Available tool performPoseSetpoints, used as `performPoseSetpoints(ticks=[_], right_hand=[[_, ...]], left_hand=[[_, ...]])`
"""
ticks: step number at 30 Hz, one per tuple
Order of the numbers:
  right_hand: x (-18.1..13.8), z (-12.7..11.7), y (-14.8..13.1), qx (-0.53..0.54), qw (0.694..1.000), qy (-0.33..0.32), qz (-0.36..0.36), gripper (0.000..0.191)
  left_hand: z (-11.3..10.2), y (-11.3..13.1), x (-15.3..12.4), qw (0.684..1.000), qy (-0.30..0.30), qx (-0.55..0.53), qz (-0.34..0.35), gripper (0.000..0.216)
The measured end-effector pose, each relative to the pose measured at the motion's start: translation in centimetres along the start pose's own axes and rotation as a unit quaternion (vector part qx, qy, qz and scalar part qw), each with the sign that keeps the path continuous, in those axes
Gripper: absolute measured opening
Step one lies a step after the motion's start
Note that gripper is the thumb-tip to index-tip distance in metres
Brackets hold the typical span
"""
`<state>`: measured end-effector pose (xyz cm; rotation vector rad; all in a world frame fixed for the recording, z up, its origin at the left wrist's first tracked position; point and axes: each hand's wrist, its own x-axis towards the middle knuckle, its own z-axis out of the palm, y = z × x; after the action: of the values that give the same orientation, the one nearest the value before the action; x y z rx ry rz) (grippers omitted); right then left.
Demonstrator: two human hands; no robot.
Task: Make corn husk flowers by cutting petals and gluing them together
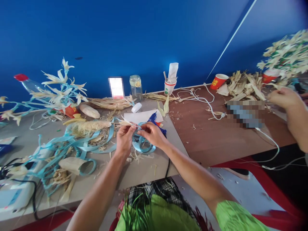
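Pinching the pale husk flower (124, 122) near its base, the left hand (125, 138) had its grip closed, thumb against fingers, and the flower's tips pointed off to the left. The right hand (152, 133) was just beside it, its grip closed on a thin light-blue strip (139, 127) that showed between the two hands. The flower was over the grey part of the tabletop (143, 170), in front of the wearer. Below the right hand lay a roll of light-blue ribbon (147, 149); near it, a blue tool (164, 132) was partly hidden by that hand, and a white sheet (131, 117) lay behind the flower. To the left spread a tangle of light-blue stems (57, 150), near a tan tube (72, 164) lying on its side. Toward the blue wall (144, 32) stood a clear jar (136, 91) and a white paper cup (170, 88). On the far right, another person's hand (284, 98) was near a heap of dry husks (244, 86).
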<state>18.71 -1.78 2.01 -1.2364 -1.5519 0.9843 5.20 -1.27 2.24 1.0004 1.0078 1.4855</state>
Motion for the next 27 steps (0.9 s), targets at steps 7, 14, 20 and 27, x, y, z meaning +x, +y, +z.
performPoseSetpoints(ticks=[7,14,20,27], right_hand=[[-0.2,0.7,0.2,0.026,0.999,0.014,-0.037,0.017],[-0.4,0.4,0.0,0.038,0.999,-0.031,-0.014,0.010],[-0.5,0.4,-0.1,0.030,0.998,-0.057,-0.005,0.011],[0.2,-2.5,0.8,-0.142,0.980,0.136,-0.039,0.017]], left_hand=[[0.5,-0.2,-0.1,0.999,0.017,-0.029,-0.021,0.018],[0.7,0.1,-0.3,0.996,0.045,-0.060,-0.046,0.020],[0.3,0.0,0.2,0.994,0.082,-0.066,-0.032,0.025],[-0.6,-0.1,1.0,0.990,0.123,-0.067,-0.019,0.030]])
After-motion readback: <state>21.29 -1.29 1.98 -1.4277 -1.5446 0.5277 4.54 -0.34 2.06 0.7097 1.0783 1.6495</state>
